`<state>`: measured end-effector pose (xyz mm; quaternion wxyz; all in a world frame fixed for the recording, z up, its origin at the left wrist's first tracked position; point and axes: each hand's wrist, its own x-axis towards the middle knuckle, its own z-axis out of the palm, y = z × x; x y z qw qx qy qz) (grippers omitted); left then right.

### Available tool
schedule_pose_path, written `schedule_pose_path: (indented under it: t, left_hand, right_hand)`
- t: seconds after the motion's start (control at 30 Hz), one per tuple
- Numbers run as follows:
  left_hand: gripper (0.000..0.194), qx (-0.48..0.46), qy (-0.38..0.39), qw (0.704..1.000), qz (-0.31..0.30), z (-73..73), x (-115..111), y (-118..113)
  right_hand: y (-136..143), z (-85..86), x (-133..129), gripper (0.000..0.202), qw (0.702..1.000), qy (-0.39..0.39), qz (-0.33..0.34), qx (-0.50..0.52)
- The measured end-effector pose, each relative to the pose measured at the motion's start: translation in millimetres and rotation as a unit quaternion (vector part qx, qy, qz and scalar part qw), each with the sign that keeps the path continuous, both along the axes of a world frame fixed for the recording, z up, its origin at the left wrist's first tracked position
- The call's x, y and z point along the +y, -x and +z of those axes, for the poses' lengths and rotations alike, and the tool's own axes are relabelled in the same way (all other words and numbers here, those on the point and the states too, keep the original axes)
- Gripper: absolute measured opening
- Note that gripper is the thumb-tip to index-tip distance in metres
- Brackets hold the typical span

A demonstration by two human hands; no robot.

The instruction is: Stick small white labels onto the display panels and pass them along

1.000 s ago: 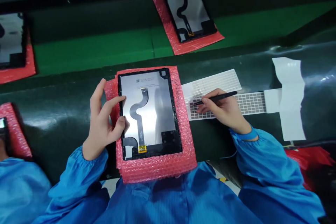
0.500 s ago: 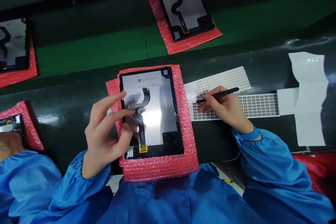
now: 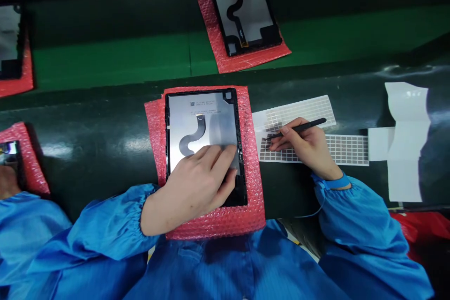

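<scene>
In front of me a tablet screen assembly (image 3: 183, 126) lies back side up, with a curved black flex cable (image 3: 198, 133) on its silvery panel. Pink bubble wrap (image 3: 255, 183) is under it. My left hand (image 3: 202, 178) reaches across the lower half, fingers bent and apart, fingertips near the right edge; it hides part of the cable. To the right, my right hand (image 3: 305, 143) grips slim black tweezers (image 3: 311, 124), their tip at the left end of a sheet of small grey stickers (image 3: 348, 150). A paler label sheet (image 3: 298, 110) lies just behind it.
Another screen assembly (image 3: 251, 14) lies on pink bubble wrap on the green strip ahead, and one (image 3: 10, 42) is at far left. A co-worker's hand (image 3: 7, 182) is at the left edge. Creased white backing paper (image 3: 408, 143) lies at right.
My left hand has moved right from the screen's left edge across its lower half. The tweezers stay at the sticker sheet. The view has shifted slightly, and the co-worker's hand sits further left.
</scene>
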<state>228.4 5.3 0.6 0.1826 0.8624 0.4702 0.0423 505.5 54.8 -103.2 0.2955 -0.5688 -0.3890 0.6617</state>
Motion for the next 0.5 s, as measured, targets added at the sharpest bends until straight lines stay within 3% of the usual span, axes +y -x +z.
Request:
schedule_pose_path:
  t: [0.2, 0.37, 0.5]
  left_hand:
    - [0.042, 0.036, 0.012, 0.999, -0.023, -1.3, 3.7, -4.1]
    - [0.045, 0.060, 0.023, 0.997, -0.040, 0.1, 7.9, -4.9]
    - [0.045, 0.048, 0.034, 0.998, -0.028, -1.9, 8.1, -4.8]
  right_hand:
    - [8.2, 17.0, 11.7, 0.033, 0.999, -0.005, -0.005, 0.051]
    - [37.5, 33.7, 30.9, 0.035, 0.996, -0.039, 0.038, 0.074]
    - [56.9, 34.3, 42.7, 0.035, 0.994, -0.044, 0.084, 0.060]
